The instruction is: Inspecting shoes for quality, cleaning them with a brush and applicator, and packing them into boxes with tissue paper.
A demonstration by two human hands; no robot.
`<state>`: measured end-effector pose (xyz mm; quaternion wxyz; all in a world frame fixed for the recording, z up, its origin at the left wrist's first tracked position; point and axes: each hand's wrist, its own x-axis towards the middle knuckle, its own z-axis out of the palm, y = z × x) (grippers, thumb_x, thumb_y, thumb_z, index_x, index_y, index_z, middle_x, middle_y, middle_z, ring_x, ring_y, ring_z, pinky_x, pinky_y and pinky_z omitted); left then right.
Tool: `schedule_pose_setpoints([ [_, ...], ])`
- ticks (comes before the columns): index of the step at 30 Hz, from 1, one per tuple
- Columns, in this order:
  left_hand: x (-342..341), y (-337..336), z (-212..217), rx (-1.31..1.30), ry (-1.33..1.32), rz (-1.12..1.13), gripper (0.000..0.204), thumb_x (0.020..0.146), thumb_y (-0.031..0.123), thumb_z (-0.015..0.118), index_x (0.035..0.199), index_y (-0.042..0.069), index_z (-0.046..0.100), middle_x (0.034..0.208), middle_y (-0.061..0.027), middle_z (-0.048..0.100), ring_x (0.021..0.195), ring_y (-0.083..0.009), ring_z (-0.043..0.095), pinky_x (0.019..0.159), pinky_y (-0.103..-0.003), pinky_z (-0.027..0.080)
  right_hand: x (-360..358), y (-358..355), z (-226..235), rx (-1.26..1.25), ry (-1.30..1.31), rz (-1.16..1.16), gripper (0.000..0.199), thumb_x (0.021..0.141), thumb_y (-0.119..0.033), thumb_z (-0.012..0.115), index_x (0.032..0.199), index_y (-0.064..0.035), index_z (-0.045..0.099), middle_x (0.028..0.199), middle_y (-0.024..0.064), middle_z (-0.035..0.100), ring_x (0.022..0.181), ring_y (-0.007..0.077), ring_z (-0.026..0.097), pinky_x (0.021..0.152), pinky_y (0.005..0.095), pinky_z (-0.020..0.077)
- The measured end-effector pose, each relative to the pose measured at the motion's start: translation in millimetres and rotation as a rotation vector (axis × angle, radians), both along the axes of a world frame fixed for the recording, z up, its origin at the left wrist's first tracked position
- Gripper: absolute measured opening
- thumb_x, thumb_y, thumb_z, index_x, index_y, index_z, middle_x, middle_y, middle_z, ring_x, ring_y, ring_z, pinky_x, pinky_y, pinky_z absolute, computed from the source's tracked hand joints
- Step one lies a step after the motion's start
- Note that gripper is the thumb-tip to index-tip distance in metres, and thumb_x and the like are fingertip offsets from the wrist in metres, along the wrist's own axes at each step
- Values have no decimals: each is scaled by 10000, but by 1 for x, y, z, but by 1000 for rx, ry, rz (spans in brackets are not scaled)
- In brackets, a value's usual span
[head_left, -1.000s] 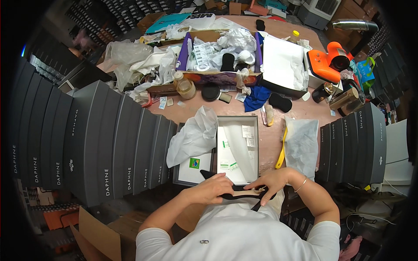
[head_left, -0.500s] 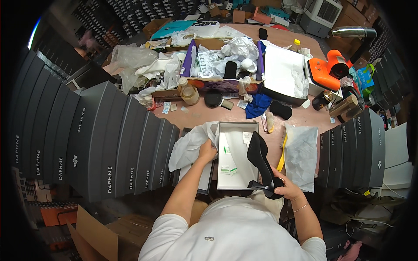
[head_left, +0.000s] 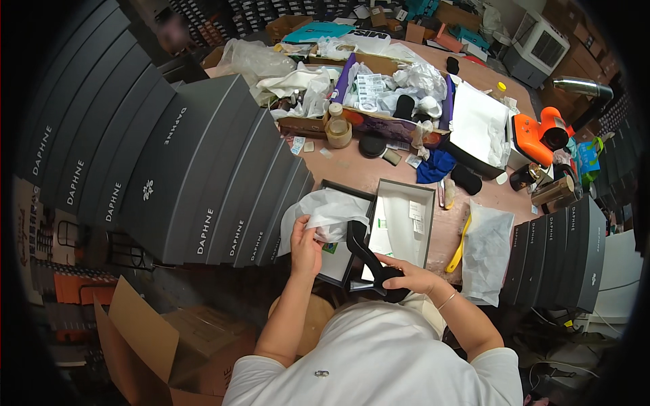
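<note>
I see the right hand (head_left: 414, 279) wrapped around a black high-heeled shoe (head_left: 370, 262) at the near edge of the table, fingers curled over its rear part, with the thin heel poking out to the left below the hand. The shoe's front rises up and away from that hand, toward the left hand. The left hand (head_left: 305, 245) sits just left of the shoe, fingers pinched on a sheet of white tissue paper (head_left: 323, 215), which bunches up over the shoe's far end and touches it. Right behind both hands lies an open grey shoe box (head_left: 403, 223) with white paper inside; its lid (head_left: 336, 260) lies to the left, under the tissue. A yellow shoehorn (head_left: 460, 246) lies to the right of the box, just beside a clear plastic bag (head_left: 489, 250). Stacks of dark grey shoe boxes (head_left: 203, 183) fill the left side, and more (head_left: 562, 257) stand at the right. Farther off I see a roll of tape (head_left: 338, 132) and an orange tool (head_left: 538, 135) amid the clutter.
</note>
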<state>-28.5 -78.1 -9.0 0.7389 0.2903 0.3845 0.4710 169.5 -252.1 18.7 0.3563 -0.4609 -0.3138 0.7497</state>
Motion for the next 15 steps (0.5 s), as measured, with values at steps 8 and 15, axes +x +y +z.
schedule_pose_setpoints([
  [8, 30, 6, 94, 896, 621, -559, 145, 805, 19, 632, 940, -1, 680, 861, -71, 637, 788, -172, 620, 695, -285, 478, -9, -16, -5, 55, 580, -295, 940, 670, -368, 777, 1417, -24, 321, 1172, 129, 564, 1044, 235, 586, 892, 375, 489],
  [15, 60, 32, 82, 1100, 803, -510, 168, 764, 26, 658, 924, -13, 692, 829, -120, 612, 751, -248, 619, 684, -311, 481, -10, -48, -38, 93, 937, -402, 690, 721, -427, 736, 1232, -26, 503, 1096, 179, 586, 862, 269, 585, 650, 357, 486],
])
